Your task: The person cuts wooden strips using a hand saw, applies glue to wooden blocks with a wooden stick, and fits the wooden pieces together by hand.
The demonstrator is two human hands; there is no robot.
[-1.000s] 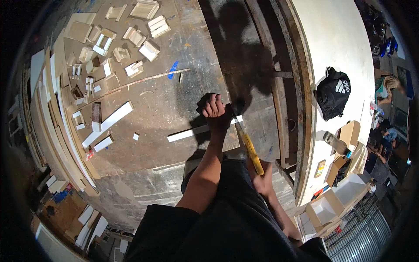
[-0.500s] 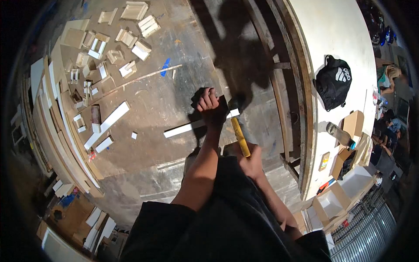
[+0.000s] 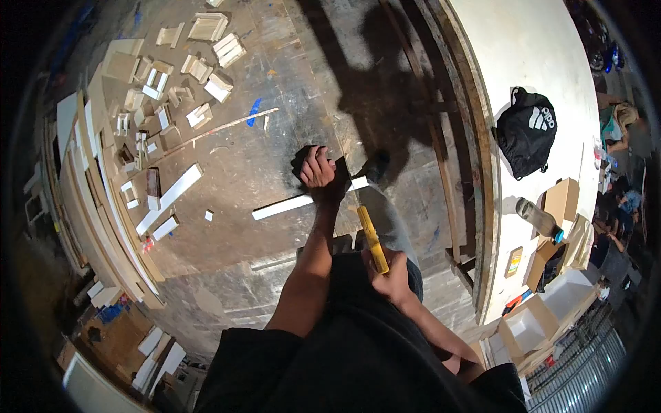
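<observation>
A long white wooden strip [image 3: 282,207] lies slantwise under my left hand [image 3: 318,169], its short right end showing beyond the wrist. My left fingers are curled over the strip, but deep shadow hides the exact contact. My right hand [image 3: 391,277] is closed around the yellow handle of what looks like a hand saw [image 3: 372,237]. Its thin, dark front part points at the strip near the right end; whether it touches is hard to make out.
Several small wooden frames [image 3: 208,27] and a white board [image 3: 170,197] lie left, beside stacked planks [image 3: 103,199]. On the pale bench [image 3: 544,41] at right are a black bag [image 3: 527,134], a bottle [image 3: 539,219] and cardboard boxes [image 3: 520,323]. People sit beyond.
My right hand and the yellow handle have drawn back toward my body, away from the strip. My left hand stays over the strip; the view has shifted slightly.
</observation>
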